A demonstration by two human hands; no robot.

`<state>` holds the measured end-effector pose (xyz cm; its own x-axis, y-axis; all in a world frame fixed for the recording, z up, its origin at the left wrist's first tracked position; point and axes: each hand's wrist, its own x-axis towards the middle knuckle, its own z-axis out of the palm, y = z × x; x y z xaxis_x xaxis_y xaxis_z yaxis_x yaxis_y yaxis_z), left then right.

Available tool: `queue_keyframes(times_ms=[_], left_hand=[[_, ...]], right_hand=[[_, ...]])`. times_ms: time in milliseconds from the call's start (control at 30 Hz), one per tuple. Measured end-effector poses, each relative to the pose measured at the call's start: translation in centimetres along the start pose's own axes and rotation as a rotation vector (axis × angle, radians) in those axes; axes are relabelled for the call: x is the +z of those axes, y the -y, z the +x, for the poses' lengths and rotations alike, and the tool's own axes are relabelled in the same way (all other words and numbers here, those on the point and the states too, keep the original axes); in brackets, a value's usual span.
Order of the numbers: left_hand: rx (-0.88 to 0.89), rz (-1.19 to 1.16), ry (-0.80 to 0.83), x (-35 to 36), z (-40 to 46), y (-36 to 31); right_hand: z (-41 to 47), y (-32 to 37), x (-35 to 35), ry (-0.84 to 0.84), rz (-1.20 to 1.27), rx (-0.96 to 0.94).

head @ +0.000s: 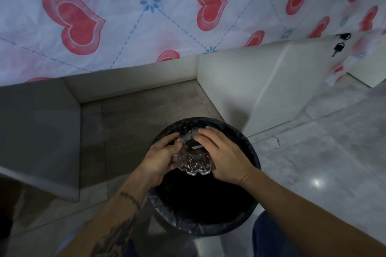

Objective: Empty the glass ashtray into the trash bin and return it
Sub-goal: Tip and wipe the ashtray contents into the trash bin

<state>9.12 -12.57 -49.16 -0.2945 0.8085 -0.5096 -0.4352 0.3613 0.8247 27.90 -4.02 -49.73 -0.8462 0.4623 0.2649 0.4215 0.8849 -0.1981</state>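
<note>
The clear cut-glass ashtray (193, 160) hangs over the mouth of the round trash bin (248, 210), which is lined with a black bag. My left hand (160, 158) grips the ashtray's left side. My right hand (221, 156) covers its right side, fingers laid over the rim. A white cigarette butt (197, 147) shows through the glass under my right fingers. The ashtray looks tipped away from me. The inside of the bin is dark and its contents are hidden.
A table draped with a white cloth printed with red hearts (125, 16) fills the top. A white cabinet (271, 81) with keys (339, 47) hanging from it stands at the right. A grey block (37, 131) is at the left. Tiled floor (323, 142) lies to the right.
</note>
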Motion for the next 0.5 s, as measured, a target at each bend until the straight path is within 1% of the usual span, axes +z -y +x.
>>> queue_keyframes(times_ms=[133, 233, 333, 500], left_hand=[[0.145, 0.080, 0.020, -0.1, -0.3, 0.4], [0.225, 0.182, 0.054, -0.2, -0.7, 0.9], [0.277, 0.302, 0.068, -0.4, -0.7, 1.1], [0.310, 0.375, 0.075, -0.4, -0.5, 0.6]], right_hand=[[-0.3, 0.0, 0.3, 0.050, -0.020, 0.032], [-0.7, 0.0, 0.2, 0.055, -0.034, 0.017], [-1.0, -0.1, 0.3, 0.059, -0.061, -0.008], [-1.1, -0.1, 0.4, 0.042, -0.079, -0.005]])
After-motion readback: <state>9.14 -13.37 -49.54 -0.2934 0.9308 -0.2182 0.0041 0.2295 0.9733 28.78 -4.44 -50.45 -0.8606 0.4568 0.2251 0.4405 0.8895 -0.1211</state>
